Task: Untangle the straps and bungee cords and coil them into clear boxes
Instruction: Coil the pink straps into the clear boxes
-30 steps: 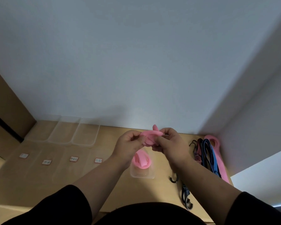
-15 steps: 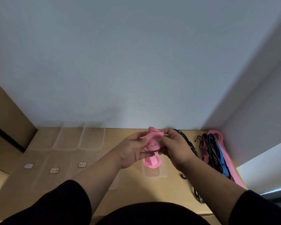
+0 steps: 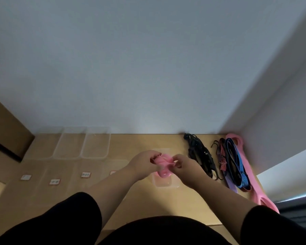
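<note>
A pink strap (image 3: 163,160) is bunched between both hands above a small clear box (image 3: 164,183) on the wooden table. My left hand (image 3: 145,162) pinches its left end and my right hand (image 3: 183,167) pinches its right end. The strap's lower loop (image 3: 163,173) hangs down into the box. To the right lie a black cord bundle (image 3: 200,156), a red striped bungee (image 3: 222,156), a blue bungee (image 3: 238,163), a purple strap (image 3: 231,186) and a long pink strap (image 3: 251,172).
Three empty clear boxes (image 3: 95,145) stand in a row at the back left against the wall. Clear lids with small labels (image 3: 86,174) lie in front of them. A brown panel (image 3: 5,128) stands at the left. The table's right edge runs beside the long pink strap.
Both hands have lowered with the pink strap toward the clear box. The camera view has shifted, bringing the black cord bundle and more of the right side into sight.
</note>
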Demonstrator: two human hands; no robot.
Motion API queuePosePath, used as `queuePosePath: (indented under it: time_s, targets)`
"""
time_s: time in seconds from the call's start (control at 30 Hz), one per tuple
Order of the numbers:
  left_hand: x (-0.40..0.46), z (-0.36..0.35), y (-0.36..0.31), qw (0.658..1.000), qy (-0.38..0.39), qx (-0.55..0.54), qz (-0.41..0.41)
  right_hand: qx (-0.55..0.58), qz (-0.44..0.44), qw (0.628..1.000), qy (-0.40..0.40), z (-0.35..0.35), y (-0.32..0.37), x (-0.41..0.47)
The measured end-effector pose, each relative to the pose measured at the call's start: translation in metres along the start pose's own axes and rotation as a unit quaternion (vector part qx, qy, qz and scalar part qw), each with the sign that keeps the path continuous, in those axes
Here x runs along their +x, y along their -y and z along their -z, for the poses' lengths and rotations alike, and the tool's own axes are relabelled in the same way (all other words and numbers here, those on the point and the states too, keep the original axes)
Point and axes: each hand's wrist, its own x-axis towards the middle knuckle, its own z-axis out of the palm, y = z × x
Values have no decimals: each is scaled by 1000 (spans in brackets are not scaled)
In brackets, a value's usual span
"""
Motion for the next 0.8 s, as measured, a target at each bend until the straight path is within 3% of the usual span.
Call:
queuePosePath:
  time_s: [0.2,0.33,0.67,0.8]
  targets:
    - [15,-19,0,983,30,181,29,-149,48,987,39,-8,-28,17]
    - [21,-36,3,964,46,261,22,-272,118,955,28,-16,-46,27]
    - [30,-53,14,897,50,437,34,-373,174,911,19,-35,-62,39]
    - [31,-61,17,890,48,450,51,-399,165,901,27,-40,-59,39]
